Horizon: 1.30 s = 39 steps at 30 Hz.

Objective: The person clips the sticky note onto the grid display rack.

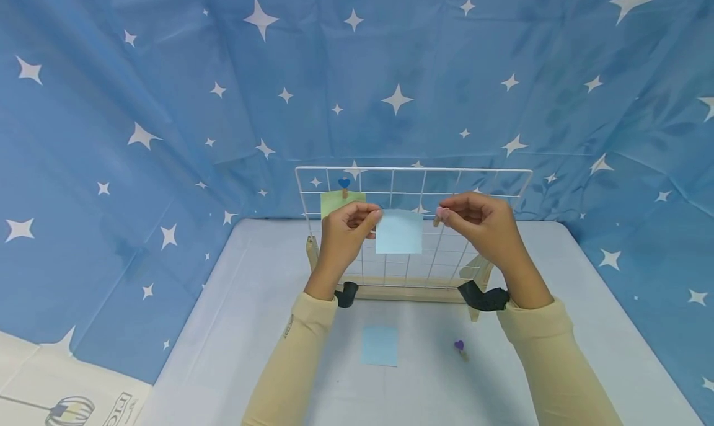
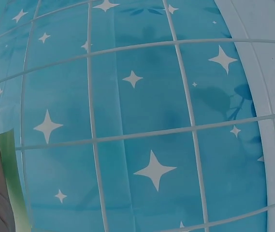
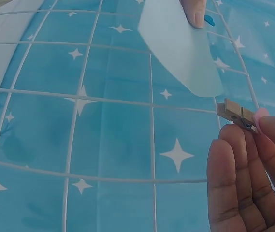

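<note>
The right hand pinches a small wooden clothespin with a pink heart between thumb and fingers, gripping it at the heart end. From that pinch, the clothespin's long axis runs out toward the left hand's side, and in the head view its bare wooden end slants downward. I cannot tell whether its mouth is parted.

Just left of this grip, and apart from the wooden end, is a light blue note. The left hand pinches it near its upper left corner, so its free right edge faces the clothespin; the left hand is the nearer one to the note. The sheet hangs nearly level in front of a white wire grid; whether it touches the wires I cannot tell.

Beyond the left hand, a green note hangs on the grid under a blue-heart clothespin. Below both grips, on the table, lie a second blue note and, farther right, a purple-heart clothespin.
</note>
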Available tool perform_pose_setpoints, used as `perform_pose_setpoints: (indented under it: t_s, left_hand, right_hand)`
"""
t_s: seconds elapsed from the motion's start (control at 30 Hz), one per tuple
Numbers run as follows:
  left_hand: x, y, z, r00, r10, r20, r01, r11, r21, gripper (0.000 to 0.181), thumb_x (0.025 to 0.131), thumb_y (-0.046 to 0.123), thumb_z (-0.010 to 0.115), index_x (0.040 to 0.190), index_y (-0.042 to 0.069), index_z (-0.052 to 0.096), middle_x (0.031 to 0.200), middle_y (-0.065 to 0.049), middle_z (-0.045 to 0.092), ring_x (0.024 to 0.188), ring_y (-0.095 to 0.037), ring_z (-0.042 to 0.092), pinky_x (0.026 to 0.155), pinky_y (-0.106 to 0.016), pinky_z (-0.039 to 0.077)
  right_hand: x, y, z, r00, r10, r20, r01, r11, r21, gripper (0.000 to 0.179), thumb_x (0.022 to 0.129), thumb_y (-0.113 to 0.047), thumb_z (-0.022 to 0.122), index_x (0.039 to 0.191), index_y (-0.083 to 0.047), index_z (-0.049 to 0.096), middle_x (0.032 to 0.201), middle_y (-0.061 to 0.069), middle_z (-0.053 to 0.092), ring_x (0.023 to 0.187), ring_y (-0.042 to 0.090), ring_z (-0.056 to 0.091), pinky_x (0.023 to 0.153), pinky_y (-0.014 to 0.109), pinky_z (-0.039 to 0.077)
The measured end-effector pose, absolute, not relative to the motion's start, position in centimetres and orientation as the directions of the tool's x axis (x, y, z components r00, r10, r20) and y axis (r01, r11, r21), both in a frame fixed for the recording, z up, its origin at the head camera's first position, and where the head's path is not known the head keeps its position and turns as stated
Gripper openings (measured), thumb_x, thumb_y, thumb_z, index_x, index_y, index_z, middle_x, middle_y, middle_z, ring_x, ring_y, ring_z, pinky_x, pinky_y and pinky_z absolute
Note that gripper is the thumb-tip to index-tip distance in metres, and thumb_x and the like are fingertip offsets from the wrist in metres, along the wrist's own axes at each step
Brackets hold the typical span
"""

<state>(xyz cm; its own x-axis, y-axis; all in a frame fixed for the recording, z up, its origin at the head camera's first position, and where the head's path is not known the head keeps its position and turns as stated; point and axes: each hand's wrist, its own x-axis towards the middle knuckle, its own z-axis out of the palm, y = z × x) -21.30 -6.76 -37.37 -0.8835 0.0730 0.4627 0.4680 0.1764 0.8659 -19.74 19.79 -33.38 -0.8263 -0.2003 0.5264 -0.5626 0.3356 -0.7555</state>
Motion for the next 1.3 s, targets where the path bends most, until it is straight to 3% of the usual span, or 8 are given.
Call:
perform_pose_setpoints:
  t_s: [0.47, 1.3]
  left_hand:
    - [-21.7, -5.9, -37.0, -0.885, 0.051, 0.463, 0.464, 0.184, 0.867, 0.020, 0.105, 0.017, 0.074, 0.113, -0.001, 0.078, 0.094, -0.013, 0.076, 0.078, -0.018, 0.074, 0.072, -0.030, 0.066]
    - [-22.4, -5.2, -36.9, -0.854, 0.002, 0.521, 0.517, 0.123, 0.847, 0.017, 0.104, 0.014, 0.075, 0.111, -0.001, 0.078, 0.091, -0.014, 0.077, 0.074, -0.012, 0.072, 0.069, -0.030, 0.066]
  right_hand:
    - [-19.9, 19.5, -32.5, -0.842, -0.196, 0.502, -0.538, 0.372, -0.757, 0.013, 0.099, 0.002, 0.075, 0.111, 0.007, 0.078, 0.102, 0.022, 0.079, 0.084, -0.003, 0.072, 0.078, 0.012, 0.058]
    - [-20.5, 18.2, -31.6, -0.850, -0.182, 0.495, -0.523, 0.410, -0.747, 0.015, 0.101, -0.006, 0.077, 0.112, 0.004, 0.080, 0.108, 0.021, 0.079, 0.090, -0.005, 0.069, 0.083, 0.011, 0.057]
